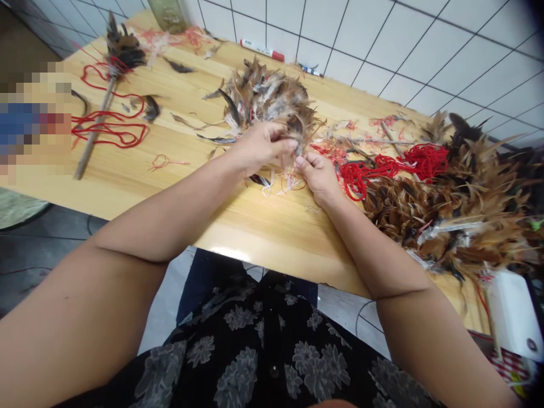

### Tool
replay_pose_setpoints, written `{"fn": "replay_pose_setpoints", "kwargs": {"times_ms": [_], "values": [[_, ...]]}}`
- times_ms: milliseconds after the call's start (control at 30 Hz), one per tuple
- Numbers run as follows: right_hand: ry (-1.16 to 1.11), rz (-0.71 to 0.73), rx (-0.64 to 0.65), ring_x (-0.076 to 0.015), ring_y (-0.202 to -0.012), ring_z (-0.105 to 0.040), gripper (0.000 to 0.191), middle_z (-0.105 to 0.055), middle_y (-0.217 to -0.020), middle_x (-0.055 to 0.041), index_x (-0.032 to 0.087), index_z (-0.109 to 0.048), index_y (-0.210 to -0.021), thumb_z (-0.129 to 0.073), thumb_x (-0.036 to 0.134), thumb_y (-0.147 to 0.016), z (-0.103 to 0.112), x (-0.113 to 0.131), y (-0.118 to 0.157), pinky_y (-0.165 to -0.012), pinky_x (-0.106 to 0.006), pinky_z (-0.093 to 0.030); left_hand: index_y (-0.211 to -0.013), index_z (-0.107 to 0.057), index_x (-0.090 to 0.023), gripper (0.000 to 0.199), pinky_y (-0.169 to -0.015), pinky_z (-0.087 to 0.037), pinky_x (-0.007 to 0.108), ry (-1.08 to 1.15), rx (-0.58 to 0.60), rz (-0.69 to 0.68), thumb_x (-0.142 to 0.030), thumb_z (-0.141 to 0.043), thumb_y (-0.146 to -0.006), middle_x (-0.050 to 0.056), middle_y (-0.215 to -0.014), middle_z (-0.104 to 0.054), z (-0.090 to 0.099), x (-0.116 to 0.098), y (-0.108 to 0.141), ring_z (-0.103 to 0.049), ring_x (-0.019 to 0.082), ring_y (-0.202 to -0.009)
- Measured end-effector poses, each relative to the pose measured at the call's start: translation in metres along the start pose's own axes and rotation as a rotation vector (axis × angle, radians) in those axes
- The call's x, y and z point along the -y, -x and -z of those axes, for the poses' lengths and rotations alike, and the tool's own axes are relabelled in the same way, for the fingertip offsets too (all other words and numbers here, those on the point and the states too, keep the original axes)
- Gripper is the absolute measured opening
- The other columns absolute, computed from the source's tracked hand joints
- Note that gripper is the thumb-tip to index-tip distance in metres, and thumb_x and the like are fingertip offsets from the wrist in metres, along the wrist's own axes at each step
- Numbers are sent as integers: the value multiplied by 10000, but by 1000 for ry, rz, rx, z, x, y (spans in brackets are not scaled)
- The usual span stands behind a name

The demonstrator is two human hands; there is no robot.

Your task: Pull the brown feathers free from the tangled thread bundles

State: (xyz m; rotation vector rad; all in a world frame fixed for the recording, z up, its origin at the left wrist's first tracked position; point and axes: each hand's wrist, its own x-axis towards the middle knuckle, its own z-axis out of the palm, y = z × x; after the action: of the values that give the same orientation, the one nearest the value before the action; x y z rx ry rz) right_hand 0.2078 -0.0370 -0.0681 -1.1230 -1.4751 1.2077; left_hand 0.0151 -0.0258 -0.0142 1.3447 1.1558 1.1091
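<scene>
Near the middle of the wooden table [170, 195], my left hand [268, 148] is closed with thumb and fingers pinched on a small brown feather [301, 127]. My right hand [318, 174] is pinched close beside it, thumb against forefinger, at the lower end of the same feather. Whatever lies between the right fingertips is too small to make out. Just behind both hands sits a loose pile of brown and grey feathers [267, 93]. Thin white and red threads [289, 182] lie on the table beneath my fingers.
Red cord [425, 162] lies in a tangle to the right, by a large heap of brown feathers [433, 215]. At left is a stick [96, 139] with dark feathers tied on top. A marker [261, 50] lies by the tiled wall. A white device [514, 314] stands at the right edge.
</scene>
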Motion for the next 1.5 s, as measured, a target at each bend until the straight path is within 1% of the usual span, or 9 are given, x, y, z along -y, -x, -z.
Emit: {"fn": "replay_pose_setpoints", "kwargs": {"times_ms": [200,300,367,633,800,967,1300,1400,1500], "values": [[-13,32,-78,-158,-757,-456,718,-467,-720,55,273,-622,-797,-963,880,-971,3,-6,-2,-754,-330,-430,-852,-691,-245,427,-919,-501,322,-500,-404,-247,149,-707,-1015,-36,-888,-686,74,-38,-9,-557,155,-845],[-18,40,-110,-162,-747,-447,759,-461,-711,56,281,-626,-806,-948,957,-928,2,-5,-1,-719,-329,-405,-851,-676,-224,355,-1010,-459,334,-803,-167,-55,-25,-793,-1120,-32,-826,-587,104,-45,-8,-526,183,-905],[-14,29,-125,-154,-721,-418,777,-452,-702,65,284,-630,-823,-931,994,-913,2,-4,0,-692,-325,-373,-820,-693,-230,346,-948,-440,335,-840,-160,-3,-29,-867,-1040,-36,-709,-564,117,-39,-11,-532,212,-900],[-11,30,-132,-138,-683,-357,792,-420,-690,83,284,-605,-833,-899,1013,-932,2,-5,-1,-669,-320,-303,-682,-828,-270,233,-794,-424,350,-934,299,58,-262,-1029,-801,-17,-629,-698,141,-3,-41,-599,235,-788],[-12,37,-137,-146,-704,-377,775,-422,-695,76,282,-612,-829,-899,990,-957,1,-3,-1,-684,-318,-330,-733,-852,-263,173,-779,-443,285,-1002,403,46,-372,-986,-736,-27,-621,-662,142,-1,-39,-650,226,-753],[7,54,-134,-164,-743,-446,791,-443,-724,55,286,-608,-822,-868,1021,-959,-1,-1,1,-704,-335,-388,-743,-843,-246,26,-729,-423,303,-1090,412,71,-235,-854,-722,-30,-675,-709,128,-4,-34,-618,213,-703],[7,55,-129,-165,-724,-435,799,-421,-703,55,290,-591,-816,-864,1027,-961,-1,-3,3,-699,-339,-398,-911,-743,-216,205,-916,-490,317,-592,247,-29,-34,-832,-936,7,-853,-767,111,-21,-20,-645,230,-906],[10,46,-131,-165,-721,-429,793,-418,-702,57,290,-595,-822,-871,1019,-964,-1,-4,3,-697,-337,-396,-953,-771,-220,184,-893,-498,341,-597,295,23,-50,-837,-931,13,-879,-778,108,-16,-22,-672,245,-894],[7,55,-126,-172,-744,-463,781,-446,-723,45,288,-602,-826,-852,1009,-990,-1,-6,3,-720,-345,-427,-978,-796,-231,186,-926,-508,329,-682,184,-29,-63,-836,-911,9,-881,-785,106,-11,-24,-668,239,-923]]}}
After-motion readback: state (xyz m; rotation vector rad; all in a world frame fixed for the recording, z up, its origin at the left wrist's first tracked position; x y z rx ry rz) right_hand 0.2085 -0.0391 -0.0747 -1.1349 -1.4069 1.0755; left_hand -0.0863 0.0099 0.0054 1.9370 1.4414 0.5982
